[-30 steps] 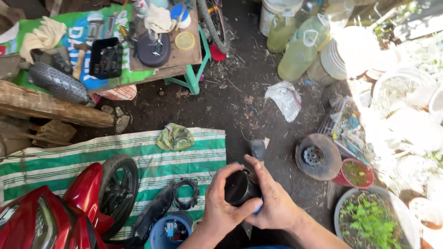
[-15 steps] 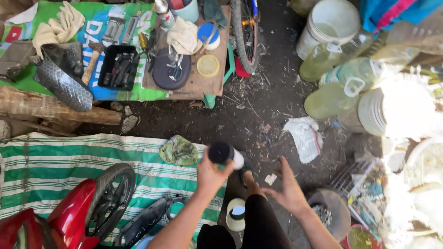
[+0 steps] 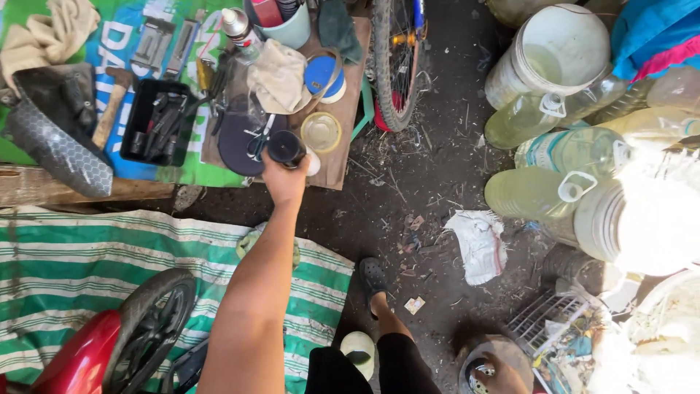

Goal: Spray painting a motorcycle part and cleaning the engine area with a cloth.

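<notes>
My left hand (image 3: 283, 177) is stretched out forward, shut on a small black can with a white base (image 3: 286, 149). The can is held at the near edge of a low wooden table (image 3: 345, 143), between a black dish holding scissors (image 3: 239, 143) and a round clear lid (image 3: 321, 131). A beige cloth (image 3: 277, 76) and a blue and white lid (image 3: 325, 76) lie just beyond. My right hand is out of sight. My foot in a dark sandal (image 3: 372, 277) stands on the dirt below.
A black tray of tools (image 3: 156, 121), a hammer (image 3: 109, 111) and a spray can (image 3: 236, 25) lie on a green banner. A bicycle wheel (image 3: 394, 66) stands behind the table. Plastic jugs (image 3: 539, 191) and a white bucket (image 3: 554, 55) crowd the right. A striped mat (image 3: 95, 255) and red motorbike (image 3: 124, 343) are at the left.
My left hand took the black can away from my right hand and reached forward with it to the low table. My right hand dropped out of view.
</notes>
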